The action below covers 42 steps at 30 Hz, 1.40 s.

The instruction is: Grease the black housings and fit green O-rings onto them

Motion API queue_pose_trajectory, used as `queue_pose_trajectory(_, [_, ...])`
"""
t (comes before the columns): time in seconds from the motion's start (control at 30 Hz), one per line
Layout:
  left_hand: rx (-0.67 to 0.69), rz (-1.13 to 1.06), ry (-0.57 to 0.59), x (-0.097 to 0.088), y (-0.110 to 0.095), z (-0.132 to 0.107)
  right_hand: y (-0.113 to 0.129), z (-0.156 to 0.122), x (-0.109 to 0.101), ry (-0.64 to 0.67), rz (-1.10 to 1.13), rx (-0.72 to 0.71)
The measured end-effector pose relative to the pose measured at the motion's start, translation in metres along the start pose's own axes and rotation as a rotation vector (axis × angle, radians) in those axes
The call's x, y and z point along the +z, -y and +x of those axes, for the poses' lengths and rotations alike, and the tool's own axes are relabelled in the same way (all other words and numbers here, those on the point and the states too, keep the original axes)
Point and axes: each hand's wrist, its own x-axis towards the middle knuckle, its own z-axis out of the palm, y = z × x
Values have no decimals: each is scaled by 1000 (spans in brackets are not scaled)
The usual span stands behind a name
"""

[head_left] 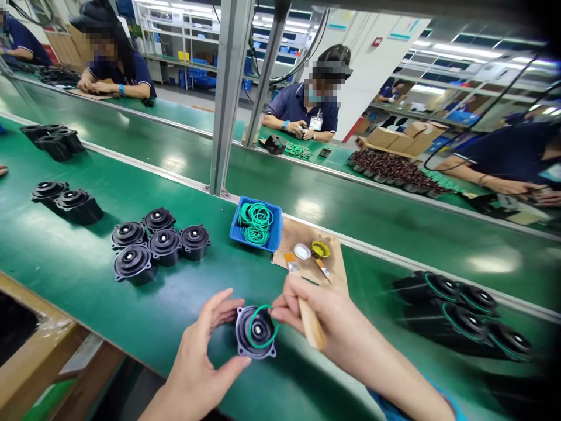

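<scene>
A black round housing (242,341) with bolt ears stands on the green bench in front of me. My left hand (205,345) curves around its left side, fingertips at the far edge and thumb at the near edge. Between the fingertips of my right hand (307,304) is a thin green rubber ring (250,330), which lies tilted over the housing's top, off its centre. The same hand also keeps a flat brush (312,327) in its grip. The wooden handle points towards me, and its orange bristles show beyond the knuckles.
A blue bin (234,234) of green rings stands beyond my hands. Beside it, stained cardboard (337,263) bears a white-filled lid (302,251), a yellow cup (320,249) and another brush (323,270). Black housings (164,242) sit left; ringed housings (464,321) sit right. A metal post (223,99) rises behind; co-workers sit opposite.
</scene>
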Motion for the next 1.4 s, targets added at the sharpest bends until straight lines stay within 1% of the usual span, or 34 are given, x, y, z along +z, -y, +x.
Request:
queue_pose_trajectory(0.07, [53,39,35,0,1,-1,2,-3,8,52,1,21])
queue_pose_trajectory(0.13, [107,119,55,-2,3,-1,1,-5,11,12,-26,21])
queue_pose_trajectory(0.2, [185,214,50,-4,3,0,-3,-8,11,-65,-33,-7])
queue_pose_trajectory(0.27, [291,302,29,-5,2,3,-5,-14,11,-126,-21,-87])
queue_pose_trajectory(0.33, [379,367,11,-4,2,6,-7,-20,13,-123,5,-193])
queue_pose_trajectory(0.4, [423,407,18,-3,1,9,-10,-24,17,-90,23,-264])
queue_pose_trajectory(0.5, [429,444,63,-1,1,13,-15,-28,26,-80,49,-285])
queue_pose_trajectory(0.6, [424,473,89,-2,-1,17,-21,-29,32,-112,54,-293])
queue_pose_trajectory(0.7, [432,492,56,-4,-2,19,-24,-29,35,-140,49,-298])
queue_pose_trajectory(0.87, [539,532,-28,-7,-3,19,-25,-33,37,-166,64,-306])
queue_pose_trajectory(0.97, [581,506,-62,-7,-2,18,-26,-37,40,-208,40,-312])
queue_pose_trajectory(1.1, [584,487,-81,-5,-1,16,-26,-41,44,-257,-59,-320])
queue_pose_trajectory(1.23, [572,522,-95,-3,-1,15,-25,-44,46,-287,-178,-372])
queue_pose_trajectory(1.3, [585,533,-102,-3,-1,16,-25,-45,47,-310,-223,-398])
queue_pose_trajectory(1.4, [623,544,-145,-2,0,16,-27,-46,49,-338,-259,-439])
